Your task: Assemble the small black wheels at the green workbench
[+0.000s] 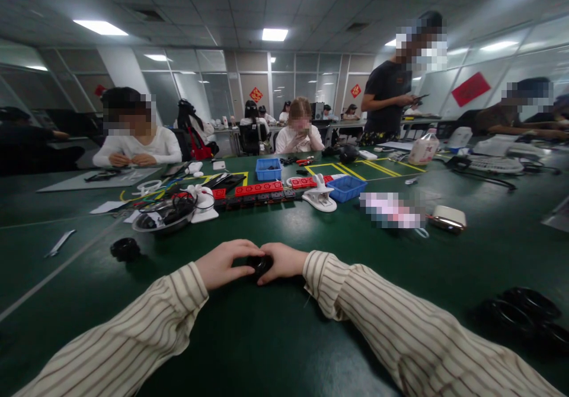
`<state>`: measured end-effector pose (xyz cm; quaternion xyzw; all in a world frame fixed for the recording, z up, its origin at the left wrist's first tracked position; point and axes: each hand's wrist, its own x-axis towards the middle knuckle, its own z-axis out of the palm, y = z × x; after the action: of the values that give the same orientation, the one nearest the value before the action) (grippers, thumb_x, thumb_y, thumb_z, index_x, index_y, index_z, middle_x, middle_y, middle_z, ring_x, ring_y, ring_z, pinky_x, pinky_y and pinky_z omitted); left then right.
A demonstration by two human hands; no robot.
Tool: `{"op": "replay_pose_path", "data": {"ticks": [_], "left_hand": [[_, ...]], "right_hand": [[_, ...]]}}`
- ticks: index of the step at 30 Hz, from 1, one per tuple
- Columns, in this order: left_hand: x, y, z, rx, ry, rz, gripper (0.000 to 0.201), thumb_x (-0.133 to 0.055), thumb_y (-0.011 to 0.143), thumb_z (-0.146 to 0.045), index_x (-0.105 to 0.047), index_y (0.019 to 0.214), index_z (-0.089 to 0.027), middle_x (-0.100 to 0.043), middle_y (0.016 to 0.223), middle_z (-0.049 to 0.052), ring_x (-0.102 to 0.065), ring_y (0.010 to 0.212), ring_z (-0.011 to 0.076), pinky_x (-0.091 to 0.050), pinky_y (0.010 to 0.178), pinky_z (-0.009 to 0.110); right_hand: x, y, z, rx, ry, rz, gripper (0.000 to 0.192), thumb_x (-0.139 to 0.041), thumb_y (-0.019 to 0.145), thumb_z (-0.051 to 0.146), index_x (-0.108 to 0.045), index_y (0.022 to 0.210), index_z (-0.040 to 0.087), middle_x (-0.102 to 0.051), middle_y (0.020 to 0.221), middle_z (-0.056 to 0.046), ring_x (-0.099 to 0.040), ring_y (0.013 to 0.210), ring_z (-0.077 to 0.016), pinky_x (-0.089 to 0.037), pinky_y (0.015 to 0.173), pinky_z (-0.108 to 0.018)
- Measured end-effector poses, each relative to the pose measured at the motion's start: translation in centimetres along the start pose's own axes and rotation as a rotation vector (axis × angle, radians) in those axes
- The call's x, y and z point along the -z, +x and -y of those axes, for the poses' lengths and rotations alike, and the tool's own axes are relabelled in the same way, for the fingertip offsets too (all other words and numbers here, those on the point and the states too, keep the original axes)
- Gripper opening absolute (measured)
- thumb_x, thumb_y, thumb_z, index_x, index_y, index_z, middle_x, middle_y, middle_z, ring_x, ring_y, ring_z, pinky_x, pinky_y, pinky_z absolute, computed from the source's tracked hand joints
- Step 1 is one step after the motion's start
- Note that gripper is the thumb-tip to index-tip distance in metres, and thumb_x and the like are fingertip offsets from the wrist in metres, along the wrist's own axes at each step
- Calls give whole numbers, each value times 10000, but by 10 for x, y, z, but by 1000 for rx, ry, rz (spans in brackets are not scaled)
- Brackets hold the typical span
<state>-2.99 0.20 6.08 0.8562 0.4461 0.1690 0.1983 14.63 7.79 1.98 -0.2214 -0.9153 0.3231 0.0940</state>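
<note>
Both hands meet around a small glossy black round part (261,265) on the green table, near the middle of the view. My left hand (229,262) curves around its left side with thumb and fingers closed on it. From the right, my right hand (284,261) grips the same part, its fingers mostly hiding the far side. A black ribbed round part (125,249) sits apart on the table to the left. Several black rings (511,317) lie grouped at the right, beyond my right forearm.
Ahead stand a metal bowl of black cables (164,222), a white clip base (320,198), a row of red power-strip-like blocks (259,189) and two blue bins (347,188). A wrench-like tool (60,243) lies left, a cream case (448,218) right. Other people sit and stand beyond.
</note>
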Motion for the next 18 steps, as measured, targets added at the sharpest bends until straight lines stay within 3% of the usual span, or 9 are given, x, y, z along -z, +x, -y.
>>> {"op": "replay_pose_path", "data": {"ticks": [4, 7, 10, 14, 18], "left_hand": [[-9, 2, -11, 190, 158, -102, 276, -614, 769, -207, -596, 1044, -181, -555, 940, 44, -549, 903, 199, -441, 831, 325], [-19, 5, -19, 328, 272, -204, 226, -621, 779, -247, -596, 973, -132, -545, 901, 67, -545, 881, 224, -447, 794, 344], [-24, 7, -23, 389, 405, -249, 246, -597, 800, -323, -592, 932, -116, -552, 879, 82, -549, 818, 242, -450, 745, 371], [-23, 6, -22, 332, 485, -267, 306, -554, 810, -415, -589, 914, -129, -571, 879, 87, -538, 818, 264, -431, 765, 432], [-15, 2, -15, 124, 288, -232, 347, -576, 794, -336, -542, 1086, -150, -535, 1085, 95, -491, 1011, 246, -407, 895, 399]], "right_hand": [[-10, 0, 7, -114, 15, -119, 456, -782, 570, 293, -635, 977, 151, -593, 830, -13, -556, 748, -143, -389, 635, -196], [-22, 0, 14, -223, -7, -256, 436, -756, 590, 318, -626, 952, 113, -586, 853, -65, -550, 761, -185, -399, 644, -243], [-28, 1, 17, -229, -13, -321, 411, -738, 614, 305, -616, 951, 102, -582, 886, -89, -543, 818, -206, -411, 700, -278], [-26, 2, 14, -123, 64, -305, 530, -773, 589, 260, -583, 1072, 153, -589, 982, -50, -546, 903, -180, -421, 787, -252], [-18, 3, 6, -34, 219, -189, 510, -770, 601, 233, -583, 1063, 124, -599, 986, -43, -568, 888, -167, -440, 777, -235]]}}
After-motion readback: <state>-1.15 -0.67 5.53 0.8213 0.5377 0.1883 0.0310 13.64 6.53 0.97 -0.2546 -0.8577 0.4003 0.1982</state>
